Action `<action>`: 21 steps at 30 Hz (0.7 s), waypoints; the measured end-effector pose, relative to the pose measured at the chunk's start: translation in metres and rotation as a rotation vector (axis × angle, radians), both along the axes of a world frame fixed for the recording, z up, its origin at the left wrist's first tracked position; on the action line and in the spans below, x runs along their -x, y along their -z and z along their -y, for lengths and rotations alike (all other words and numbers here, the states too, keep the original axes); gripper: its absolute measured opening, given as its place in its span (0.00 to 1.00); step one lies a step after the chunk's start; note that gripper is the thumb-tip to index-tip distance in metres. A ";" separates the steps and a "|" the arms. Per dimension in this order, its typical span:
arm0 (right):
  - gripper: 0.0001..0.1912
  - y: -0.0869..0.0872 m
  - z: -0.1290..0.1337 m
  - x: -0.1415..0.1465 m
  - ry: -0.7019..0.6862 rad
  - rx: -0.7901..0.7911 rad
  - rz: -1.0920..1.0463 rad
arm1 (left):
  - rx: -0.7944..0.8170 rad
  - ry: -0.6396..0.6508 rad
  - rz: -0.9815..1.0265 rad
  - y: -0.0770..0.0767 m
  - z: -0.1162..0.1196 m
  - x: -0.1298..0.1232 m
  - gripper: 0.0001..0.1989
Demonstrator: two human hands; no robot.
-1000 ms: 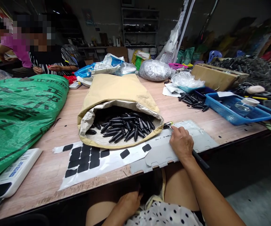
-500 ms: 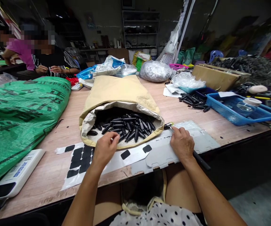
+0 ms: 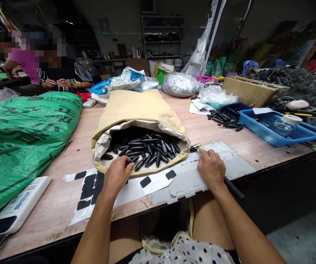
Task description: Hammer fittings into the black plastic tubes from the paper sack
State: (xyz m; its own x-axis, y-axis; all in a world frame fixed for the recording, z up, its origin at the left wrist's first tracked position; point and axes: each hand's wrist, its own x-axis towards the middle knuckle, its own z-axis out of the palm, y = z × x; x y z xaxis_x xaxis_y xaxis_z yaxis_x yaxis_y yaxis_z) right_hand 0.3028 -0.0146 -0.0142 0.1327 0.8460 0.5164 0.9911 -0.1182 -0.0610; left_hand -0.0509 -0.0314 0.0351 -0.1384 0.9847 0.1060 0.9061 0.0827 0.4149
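Left hand (image 3: 118,171), fingertips nearly together, pinches a slim black tapered part (image 3: 133,160) at the near lip of the tan paper sack (image 3: 138,106), axis slanting toward the bench's (image 3: 57,198) right edge; right hand (image 3: 212,168), farther off, wraps a black-handled metal tool (image 3: 234,189).

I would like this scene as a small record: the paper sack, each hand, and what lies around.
Paper sack: lying, mouth toward the person, black parts inside
Left hand: at the sack's mouth, holding one black part
Right hand: closed on a slim tool, over the grey sheet
Left of sack: green bag
Right of sack: blue tray
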 end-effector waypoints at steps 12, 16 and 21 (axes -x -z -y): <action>0.16 -0.001 0.001 0.001 0.010 0.018 0.008 | -0.094 0.399 0.248 0.022 0.033 -0.060 0.04; 0.17 -0.004 0.000 0.000 0.010 0.055 -0.051 | -0.155 0.391 0.302 0.032 0.028 -0.056 0.06; 0.19 -0.020 0.008 -0.003 -0.008 -0.003 -0.320 | -0.133 0.383 0.330 0.032 0.026 -0.055 0.05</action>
